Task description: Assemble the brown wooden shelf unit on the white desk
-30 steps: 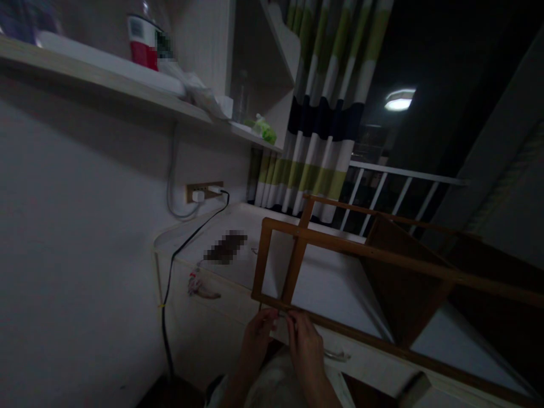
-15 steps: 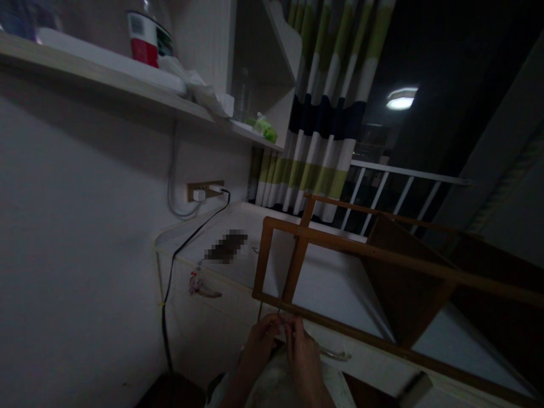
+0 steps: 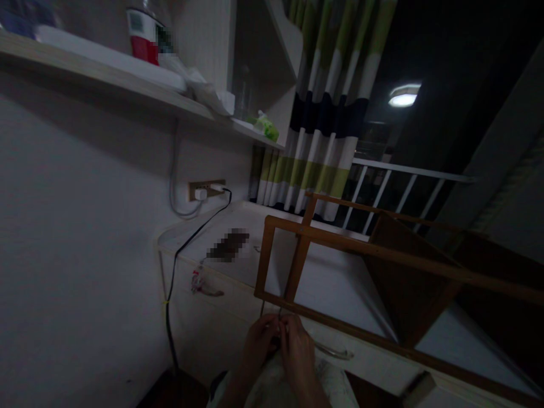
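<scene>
My left hand (image 3: 258,339) and my right hand (image 3: 297,343) meet at the lower middle, just below the front rail of a brown wooden frame (image 3: 348,243). Both are closed, fingertips pinched together. Between them is something small that I cannot make out in the dim light. A thin dark strand (image 3: 280,311) runs from the fingertips up toward the frame's rail; where it ends is unclear. The frame lies on its side on a white desk (image 3: 327,277), its rail reaching over the front edge.
A black cable (image 3: 182,249) drops from a wall socket (image 3: 207,189) past the desk's left end. A blurred-out dark object (image 3: 229,245) lies on the desk. Drawer handles (image 3: 334,351) jut from the front. Above hangs a shelf (image 3: 106,79) with a bottle (image 3: 142,37); a curtain (image 3: 323,153) hangs behind.
The right hand's fingers have drawn slightly closer to the left hand's, and the gap between them has narrowed. The view has shifted a little; the frame and desk stay put.
</scene>
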`<control>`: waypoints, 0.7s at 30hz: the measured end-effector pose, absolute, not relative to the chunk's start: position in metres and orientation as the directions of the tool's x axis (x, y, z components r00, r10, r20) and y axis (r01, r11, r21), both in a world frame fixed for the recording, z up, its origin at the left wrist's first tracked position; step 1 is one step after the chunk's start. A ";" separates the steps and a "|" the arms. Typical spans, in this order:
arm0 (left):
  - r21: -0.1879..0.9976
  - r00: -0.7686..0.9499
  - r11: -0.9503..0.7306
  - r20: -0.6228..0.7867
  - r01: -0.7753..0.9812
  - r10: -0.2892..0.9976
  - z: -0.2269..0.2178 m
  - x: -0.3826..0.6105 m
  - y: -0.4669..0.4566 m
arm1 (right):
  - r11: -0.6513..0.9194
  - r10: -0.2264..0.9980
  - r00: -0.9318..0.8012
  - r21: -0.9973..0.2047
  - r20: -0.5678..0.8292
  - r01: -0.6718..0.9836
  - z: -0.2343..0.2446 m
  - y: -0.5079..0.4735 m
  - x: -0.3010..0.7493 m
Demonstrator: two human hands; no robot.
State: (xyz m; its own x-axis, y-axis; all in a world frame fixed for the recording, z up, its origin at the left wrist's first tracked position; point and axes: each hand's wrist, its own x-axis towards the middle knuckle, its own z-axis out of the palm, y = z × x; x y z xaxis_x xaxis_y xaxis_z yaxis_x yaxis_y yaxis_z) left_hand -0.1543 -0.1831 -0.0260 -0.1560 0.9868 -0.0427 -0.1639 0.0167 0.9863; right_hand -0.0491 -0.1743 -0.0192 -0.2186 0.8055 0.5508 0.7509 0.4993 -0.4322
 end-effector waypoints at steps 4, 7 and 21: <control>0.971 -0.183 0.114 -0.154 -0.209 0.971 -0.026 -0.154 -0.182 | 0.497 0.795 -0.218 -0.401 0.566 0.769 -0.020 -0.173 -0.052; 0.955 -0.180 0.192 -0.235 -0.226 0.955 -0.027 -0.153 -0.182 | 0.508 0.774 -0.214 -0.382 0.596 0.772 -0.018 -0.173 -0.054; 0.955 -0.248 0.136 -0.204 -0.265 0.947 -0.024 -0.161 -0.184 | 0.528 0.768 -0.228 -0.389 0.598 0.755 -0.012 -0.175 -0.059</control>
State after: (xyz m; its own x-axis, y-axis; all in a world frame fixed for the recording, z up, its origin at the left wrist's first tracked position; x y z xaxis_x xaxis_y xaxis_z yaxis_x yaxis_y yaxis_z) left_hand -0.1612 -0.1840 -0.0241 -0.2475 0.9472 -0.2037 -0.2646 0.1362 0.9547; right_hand -0.0586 -0.1748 -0.0118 -0.2285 0.7679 0.5985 0.7553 0.5277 -0.3887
